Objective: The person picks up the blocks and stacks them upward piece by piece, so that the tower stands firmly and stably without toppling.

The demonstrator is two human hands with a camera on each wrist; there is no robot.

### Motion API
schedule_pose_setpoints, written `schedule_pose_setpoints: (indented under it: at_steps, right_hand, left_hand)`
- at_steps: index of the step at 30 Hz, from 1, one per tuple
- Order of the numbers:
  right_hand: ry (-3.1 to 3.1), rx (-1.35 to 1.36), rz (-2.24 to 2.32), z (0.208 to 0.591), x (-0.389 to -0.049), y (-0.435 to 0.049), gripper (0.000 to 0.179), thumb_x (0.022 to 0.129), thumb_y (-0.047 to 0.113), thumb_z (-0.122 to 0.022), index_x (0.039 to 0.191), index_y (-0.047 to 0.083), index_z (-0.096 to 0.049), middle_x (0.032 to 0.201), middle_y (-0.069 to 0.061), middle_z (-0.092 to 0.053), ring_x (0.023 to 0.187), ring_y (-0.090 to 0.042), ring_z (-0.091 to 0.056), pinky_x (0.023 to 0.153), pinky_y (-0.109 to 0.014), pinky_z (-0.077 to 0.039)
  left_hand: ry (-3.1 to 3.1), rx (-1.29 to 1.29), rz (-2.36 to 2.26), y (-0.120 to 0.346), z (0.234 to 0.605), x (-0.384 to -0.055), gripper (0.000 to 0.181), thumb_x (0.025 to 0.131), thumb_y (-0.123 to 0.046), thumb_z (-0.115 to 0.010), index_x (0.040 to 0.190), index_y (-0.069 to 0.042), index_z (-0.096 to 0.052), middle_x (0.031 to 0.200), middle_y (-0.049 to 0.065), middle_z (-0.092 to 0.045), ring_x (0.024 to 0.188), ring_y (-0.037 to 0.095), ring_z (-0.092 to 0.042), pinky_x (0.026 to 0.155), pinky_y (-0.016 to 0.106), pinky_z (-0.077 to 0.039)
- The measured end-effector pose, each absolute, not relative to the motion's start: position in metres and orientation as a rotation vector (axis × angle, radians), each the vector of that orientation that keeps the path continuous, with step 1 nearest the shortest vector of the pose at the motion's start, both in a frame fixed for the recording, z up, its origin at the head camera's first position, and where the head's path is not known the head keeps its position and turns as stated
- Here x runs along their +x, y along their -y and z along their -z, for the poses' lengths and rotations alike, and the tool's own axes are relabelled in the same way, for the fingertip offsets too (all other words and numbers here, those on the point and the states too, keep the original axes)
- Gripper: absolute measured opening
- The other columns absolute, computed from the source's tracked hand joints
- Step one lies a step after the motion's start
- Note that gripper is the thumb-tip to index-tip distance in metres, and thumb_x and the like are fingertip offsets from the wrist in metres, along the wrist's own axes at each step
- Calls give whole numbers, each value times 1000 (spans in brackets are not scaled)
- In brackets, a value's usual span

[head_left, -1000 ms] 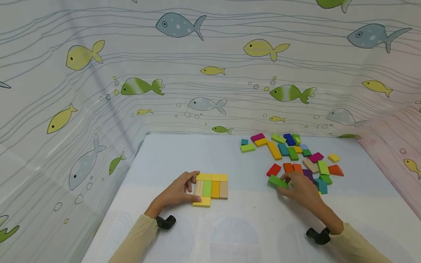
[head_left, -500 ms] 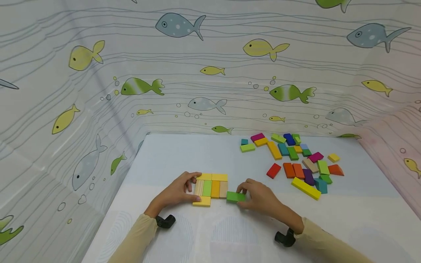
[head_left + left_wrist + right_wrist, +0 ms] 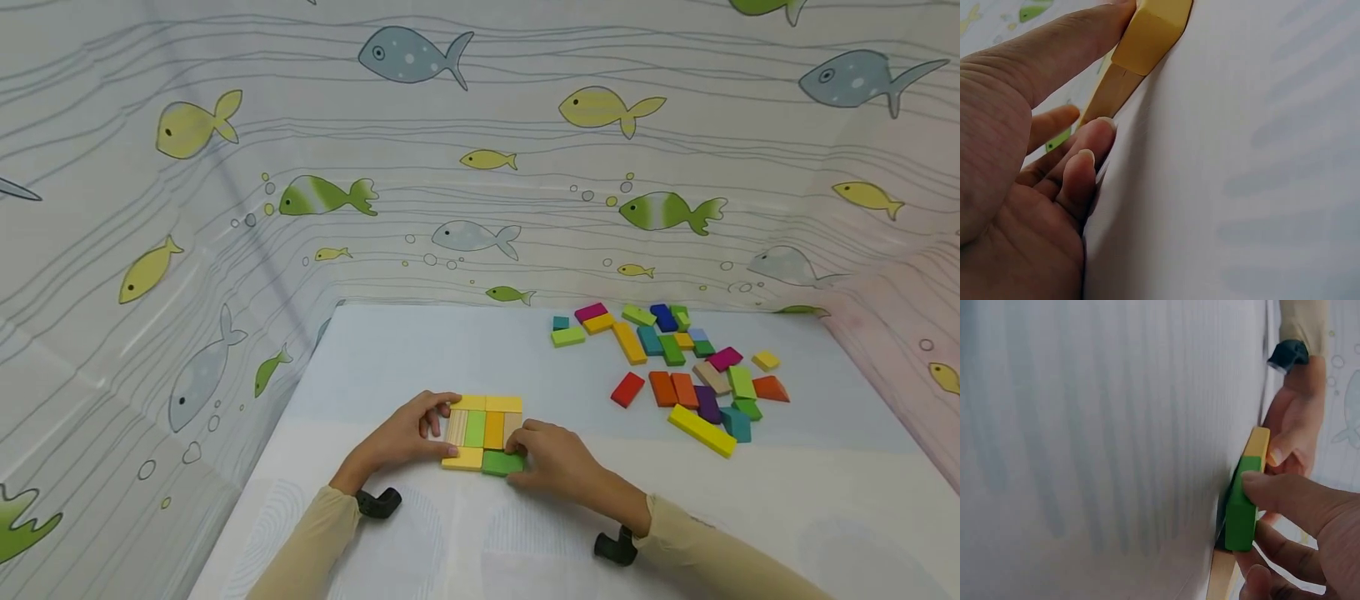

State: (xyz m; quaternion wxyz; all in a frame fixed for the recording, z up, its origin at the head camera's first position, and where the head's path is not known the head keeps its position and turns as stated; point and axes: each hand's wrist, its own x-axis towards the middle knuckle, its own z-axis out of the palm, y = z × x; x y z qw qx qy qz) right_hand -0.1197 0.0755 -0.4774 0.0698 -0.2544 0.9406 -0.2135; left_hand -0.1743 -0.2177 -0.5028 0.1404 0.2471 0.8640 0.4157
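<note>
A pale worktop with faint printed arches meets pale walls patterned with cartoon fish; loose coloured blocks, oblong and wedge-shaped, lie scattered at right. Before the person, smooth painted and bare-grained oblong pieces form a flat rectangle, a green block lying at its near right corner. The right grip is clamped on the green block between thumb and fingers; the left grip is spread, thumb and index finger apart, touching yellow blocks at the rectangle's left side.
</note>
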Motion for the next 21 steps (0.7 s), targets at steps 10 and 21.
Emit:
schedule_pose_setpoints:
  at_steps: [10,21]
  right_hand:
    - [-2834,-802,774,476,-124,-82,25,81,28,-90,99,17,-76,88,7,-59,77,-8,-53,71,-23,-50]
    - [-2936,-414,955,477,-184,-178,26,89,28,-83,110,13,-77,100,-5,-65,84,-21,-57,70,-31,-52]
  left_hand:
    - [-2511,719,-1202,217,507,-176,80,81,-38,-90,149,-20,-51,116,-1,-54,84,18,-52,75,27,-45]
    - [-2512,739,-1242,216,507,-175,77,82,-31,-90,147,-15,-53,114,4,-56,82,20,-51,73,26,-44]
